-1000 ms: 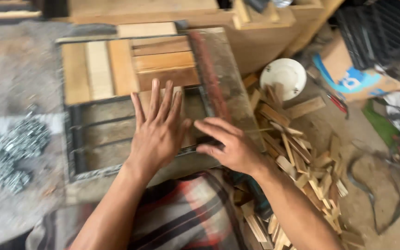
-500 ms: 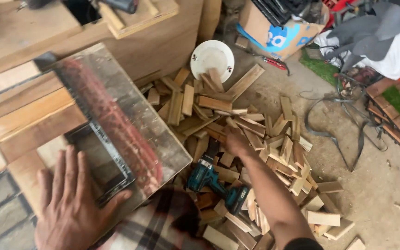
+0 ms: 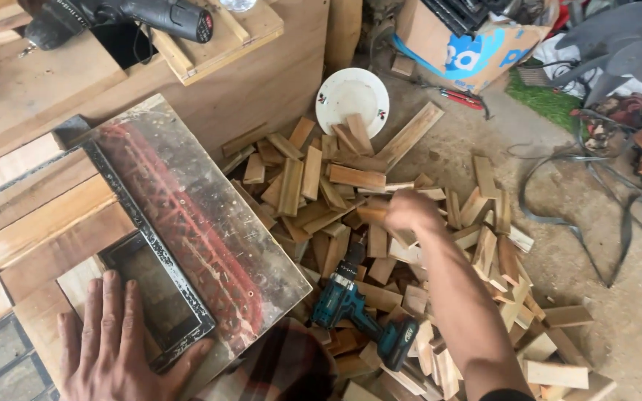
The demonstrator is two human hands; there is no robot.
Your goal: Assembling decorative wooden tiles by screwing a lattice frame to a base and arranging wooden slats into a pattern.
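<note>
Concrete floor [image 3: 596,245], wood offcuts [image 3: 351,178] around teal drill [image 3: 358,312]; right hand [image 3: 409,211] fingers closed on block [image 3: 371,215], left hand [image 3: 117,349] fingers spread flat.

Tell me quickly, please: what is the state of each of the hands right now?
Left hand: open, lying flat on the wooden slats by the black metal frame.
Right hand: closed on a small wood piece over the scrap pile.

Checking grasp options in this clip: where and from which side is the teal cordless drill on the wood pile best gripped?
Probably by the handle of the drill, between motor body and battery base. It lies on its side across the wood scraps, handle uppermost and uncovered, so coming from above seems easiest. The right hand is nearest.
</note>
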